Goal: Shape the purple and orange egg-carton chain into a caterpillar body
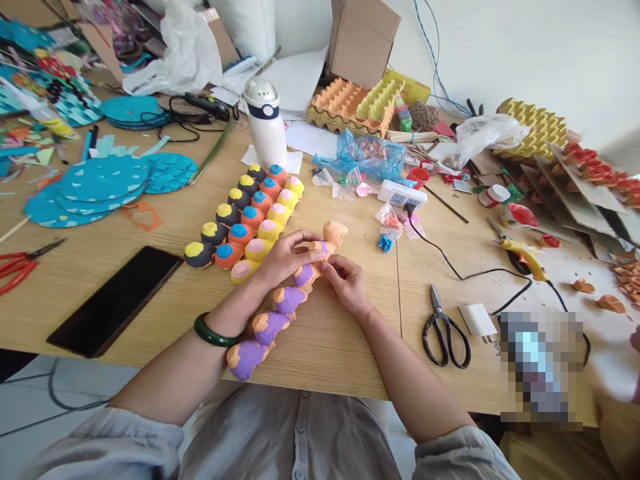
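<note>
A strip of orange egg-carton cups (271,325), partly covered in purple, slants from the table's front edge up to the middle. My left hand (293,257) is closed around its upper part, fingers over the cups near the bare orange end. From the right, my right hand (346,280) pinches the strip's side with thumb and fingers; the fingertips are partly hidden. Left of the strip stand three finished-looking rows: black cups with yellow tops (227,214), orange cups with blue tops (251,217) and yellow cups with pink tops (270,230).
A black phone (117,300) and red-handled scissors (17,267) lie left. Black scissors (445,330), a white adapter (479,320) and a yellow glue gun (525,257) are right. Behind stand a white bottle (267,130), a power strip (401,195) and egg trays (350,103).
</note>
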A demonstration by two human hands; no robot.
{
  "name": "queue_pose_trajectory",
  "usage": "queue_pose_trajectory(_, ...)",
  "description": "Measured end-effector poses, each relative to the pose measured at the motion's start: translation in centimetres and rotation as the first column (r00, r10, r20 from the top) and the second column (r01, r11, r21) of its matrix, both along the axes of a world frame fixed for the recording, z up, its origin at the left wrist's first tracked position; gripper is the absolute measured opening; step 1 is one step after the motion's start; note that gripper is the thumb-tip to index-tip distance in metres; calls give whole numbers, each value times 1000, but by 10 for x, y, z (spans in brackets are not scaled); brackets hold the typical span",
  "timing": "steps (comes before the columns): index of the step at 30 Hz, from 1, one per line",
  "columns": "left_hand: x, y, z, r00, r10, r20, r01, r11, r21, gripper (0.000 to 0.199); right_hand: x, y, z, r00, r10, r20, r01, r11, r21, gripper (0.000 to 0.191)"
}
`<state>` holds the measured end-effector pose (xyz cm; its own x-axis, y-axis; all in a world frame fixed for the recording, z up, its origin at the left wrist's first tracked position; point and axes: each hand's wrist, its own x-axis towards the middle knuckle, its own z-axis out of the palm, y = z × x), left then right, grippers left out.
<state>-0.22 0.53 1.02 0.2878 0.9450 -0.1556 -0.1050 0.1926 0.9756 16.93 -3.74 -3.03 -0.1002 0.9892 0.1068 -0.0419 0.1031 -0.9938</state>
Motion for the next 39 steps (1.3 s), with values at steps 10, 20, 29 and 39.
queue_pose_trajectory(10,-7,5,-7,994,108,30,-109,993,33,30,31,14,12,853,-331,-404,252,938,-236,28)
queue_pose_trajectory(20,-5,5,-5,981,178,-82,-181,983,-28,32,25,4,14,938,-144,-316,39,948,-315,37)
queue_pose_trajectory(29,-22,7,20,959,213,188,-198,976,-95,21,9,19,-3,938,157,-308,-280,867,-412,57)
queue_pose_trajectory(39,-28,8,22,977,156,144,-151,987,-46,22,-7,68,3,944,122,-307,-222,922,-317,50)
